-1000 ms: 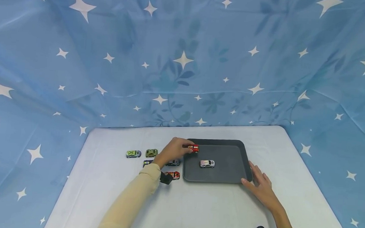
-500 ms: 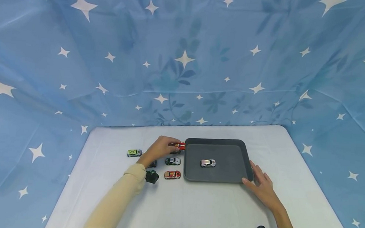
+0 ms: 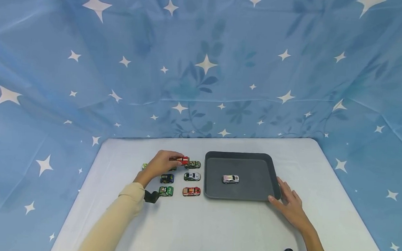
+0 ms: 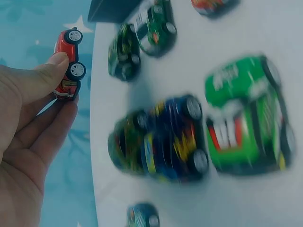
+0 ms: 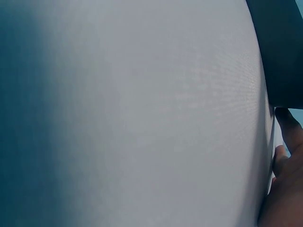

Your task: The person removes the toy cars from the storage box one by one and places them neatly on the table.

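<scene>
My left hand (image 3: 158,163) pinches a red toy car (image 4: 67,64) between thumb and fingers, held above the other toy cars left of the tray. Under and beside it are a camouflage car (image 3: 193,164), a dark blue car (image 3: 167,178) and a green car (image 3: 166,191). My right hand (image 3: 291,206) rests at the right edge of the dark grey tray (image 3: 214,191), thumb at the near corner and fingers along the side. One silver toy car (image 3: 230,179) sits in the tray, left of its middle.
Between the tray and the left-hand cars stand a silver-and-black car (image 3: 192,177) and a red-orange car (image 3: 191,191). A lime car (image 3: 144,166) is partly hidden behind my left hand. The white table (image 3: 236,231) ends at a blue star-patterned curtain (image 3: 203,87).
My left hand has carried the red toy car leftward, from over the tray's far left corner to above the cars on the table. The right hand stays at the tray.
</scene>
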A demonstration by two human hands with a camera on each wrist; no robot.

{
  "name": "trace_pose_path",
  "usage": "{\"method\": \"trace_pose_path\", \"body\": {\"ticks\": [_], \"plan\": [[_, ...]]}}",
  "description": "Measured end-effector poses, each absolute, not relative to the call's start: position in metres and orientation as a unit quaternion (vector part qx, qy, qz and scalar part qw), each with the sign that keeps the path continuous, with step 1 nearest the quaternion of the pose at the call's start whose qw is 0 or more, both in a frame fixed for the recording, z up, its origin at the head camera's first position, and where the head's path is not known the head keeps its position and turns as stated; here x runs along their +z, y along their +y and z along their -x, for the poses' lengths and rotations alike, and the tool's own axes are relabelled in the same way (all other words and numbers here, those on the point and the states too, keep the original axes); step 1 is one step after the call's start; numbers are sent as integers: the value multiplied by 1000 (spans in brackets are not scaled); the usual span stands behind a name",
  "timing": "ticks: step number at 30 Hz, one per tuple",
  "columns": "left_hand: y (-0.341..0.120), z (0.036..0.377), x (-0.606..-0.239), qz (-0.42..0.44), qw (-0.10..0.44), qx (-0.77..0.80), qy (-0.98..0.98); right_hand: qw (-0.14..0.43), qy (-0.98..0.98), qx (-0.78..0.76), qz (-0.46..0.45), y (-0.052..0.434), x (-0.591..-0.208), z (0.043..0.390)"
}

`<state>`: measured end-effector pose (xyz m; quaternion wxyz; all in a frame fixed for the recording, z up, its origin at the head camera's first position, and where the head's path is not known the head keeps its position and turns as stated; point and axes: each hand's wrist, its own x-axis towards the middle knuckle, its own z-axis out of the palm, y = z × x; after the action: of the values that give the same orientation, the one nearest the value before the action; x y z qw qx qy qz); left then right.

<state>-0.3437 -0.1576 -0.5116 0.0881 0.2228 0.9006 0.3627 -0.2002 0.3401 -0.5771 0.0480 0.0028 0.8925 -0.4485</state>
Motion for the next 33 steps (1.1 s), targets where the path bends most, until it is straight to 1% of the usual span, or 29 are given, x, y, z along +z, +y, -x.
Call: {"method": "trace_pose_path", "body": {"ticks": [8,18,26,33], "plan": [[-194,330,-512,-199,83,353,911,52,893,-448,-3,340,-580,200],[-238,312,-512,-189,70,338,919,59,890,-452,2,342,-580,201],[-264,302,-520,-170,86,319,928,60,890,-453,3,343,-578,202],[-276,295,-532,-160,101,316,930,56,889,-454,7,342,-579,201]]}}
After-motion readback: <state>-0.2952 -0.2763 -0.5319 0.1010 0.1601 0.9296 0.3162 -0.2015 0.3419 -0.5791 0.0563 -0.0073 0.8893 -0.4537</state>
